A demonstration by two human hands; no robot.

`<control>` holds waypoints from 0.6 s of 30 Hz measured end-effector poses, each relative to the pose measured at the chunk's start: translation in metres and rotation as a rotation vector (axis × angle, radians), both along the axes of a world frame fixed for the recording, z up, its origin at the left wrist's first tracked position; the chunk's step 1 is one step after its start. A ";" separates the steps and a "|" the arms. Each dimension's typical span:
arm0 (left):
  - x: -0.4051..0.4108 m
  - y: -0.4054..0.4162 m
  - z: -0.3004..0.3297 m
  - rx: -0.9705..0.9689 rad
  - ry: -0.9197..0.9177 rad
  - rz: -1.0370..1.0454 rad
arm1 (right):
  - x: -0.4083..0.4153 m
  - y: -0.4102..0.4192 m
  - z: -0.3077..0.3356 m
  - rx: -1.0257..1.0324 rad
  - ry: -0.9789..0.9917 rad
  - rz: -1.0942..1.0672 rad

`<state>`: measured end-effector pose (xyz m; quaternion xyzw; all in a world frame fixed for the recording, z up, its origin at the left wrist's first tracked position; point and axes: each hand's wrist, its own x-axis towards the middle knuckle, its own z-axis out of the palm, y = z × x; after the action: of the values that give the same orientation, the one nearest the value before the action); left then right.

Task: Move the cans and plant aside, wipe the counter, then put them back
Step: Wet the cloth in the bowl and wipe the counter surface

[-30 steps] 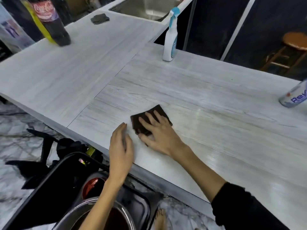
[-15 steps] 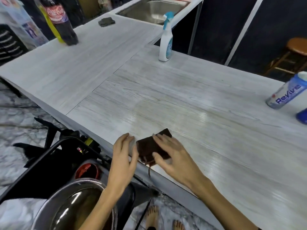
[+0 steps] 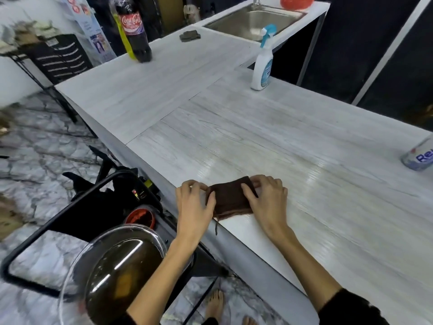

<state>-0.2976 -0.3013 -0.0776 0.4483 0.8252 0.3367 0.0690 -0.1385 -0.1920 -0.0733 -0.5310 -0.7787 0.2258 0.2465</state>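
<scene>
A dark brown cloth (image 3: 230, 198) lies folded at the front edge of the pale wood-grain counter (image 3: 293, 141), with a loose thread hanging over the edge. My left hand (image 3: 194, 202) pinches the cloth's left end, fingers curled. My right hand (image 3: 267, 198) holds the right end, thumb on top and fingers curled round the far corner. One blue and white can (image 3: 419, 157) stands at the far right, cut off by the frame edge. No plant is in view.
A spray bottle (image 3: 262, 64) stands at the back of the counter and a cola bottle (image 3: 134, 31) at the far left. A small dark pad (image 3: 189, 35) lies near the sink (image 3: 253, 22). Below the counter edge sits a glass bowl (image 3: 117, 266) of brown water on a black cart.
The cloth has slid from the counter's middle to its front edge. My right hand went from pressing flat on it to holding its right end, and my left hand took the left end.
</scene>
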 end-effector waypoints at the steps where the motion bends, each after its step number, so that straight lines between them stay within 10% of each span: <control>1: 0.001 0.000 0.000 0.003 -0.011 -0.007 | 0.000 0.001 0.000 -0.010 0.013 0.001; 18: 0.032 -0.021 0.013 0.403 -0.378 0.065 | -0.002 -0.030 0.011 -0.133 0.429 0.217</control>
<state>-0.2660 -0.3223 -0.0650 0.3554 0.7280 0.5738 0.1200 -0.1406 -0.2216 -0.0624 -0.3993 -0.7445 0.4090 0.3449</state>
